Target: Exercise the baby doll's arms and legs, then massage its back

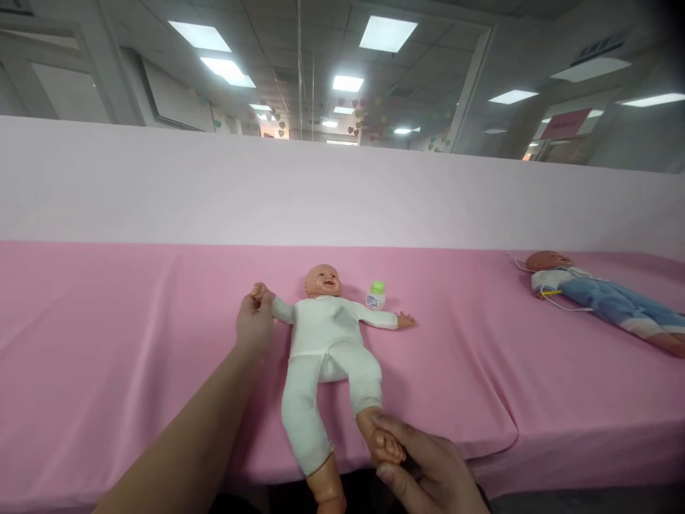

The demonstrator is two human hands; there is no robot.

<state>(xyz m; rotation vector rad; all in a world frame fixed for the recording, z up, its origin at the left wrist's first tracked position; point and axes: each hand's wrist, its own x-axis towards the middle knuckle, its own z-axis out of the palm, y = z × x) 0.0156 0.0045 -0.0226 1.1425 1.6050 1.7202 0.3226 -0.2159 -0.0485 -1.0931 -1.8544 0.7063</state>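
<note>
Presently doll (327, 325) face-up between left hand (255, 325), right hand (436, 467).

Doll (326, 325) on cloth (454, 378), bottle (375, 296) right of its head (323, 280), another doll (615, 296) farther right

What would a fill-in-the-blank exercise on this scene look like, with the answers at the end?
1. Held by the person's left hand and right hand, the nearer doll lies on its ____.
2. The bottle beside it has a ____ cap.
3. The second doll wears mostly ____ trousers.
4. Both dolls lie on a ____ cloth.

Missing words: back; green; blue; pink.
</note>
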